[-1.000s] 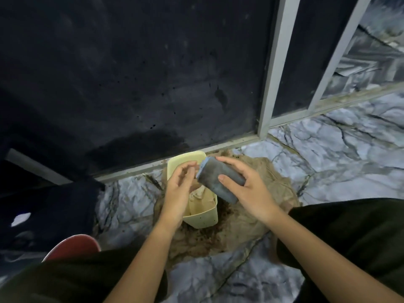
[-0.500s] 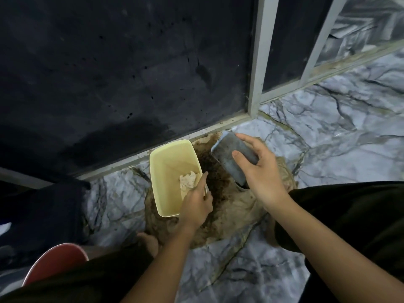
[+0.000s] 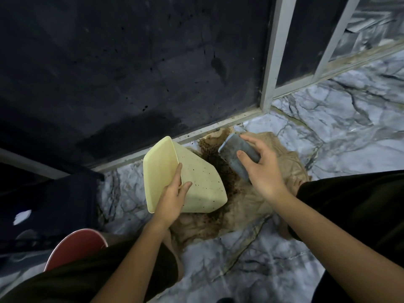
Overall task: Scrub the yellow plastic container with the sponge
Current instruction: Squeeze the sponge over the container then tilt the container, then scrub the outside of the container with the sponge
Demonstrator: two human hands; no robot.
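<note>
Now tipped sideways, yellow container (image 3: 196,182) gripped at its rim by left hand (image 3: 172,193), right hand (image 3: 262,169) still clasping sponge (image 3: 237,155).

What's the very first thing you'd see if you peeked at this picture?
The pale yellow container in the middle jumps out: it is tilted, speckled with dark specks, and the left hand grips its rim. Just to the right, the right hand holds a grey-blue sponge above a muddy brown cloth spread on the marble floor. A red round thing peeks out at the lower left.
</note>
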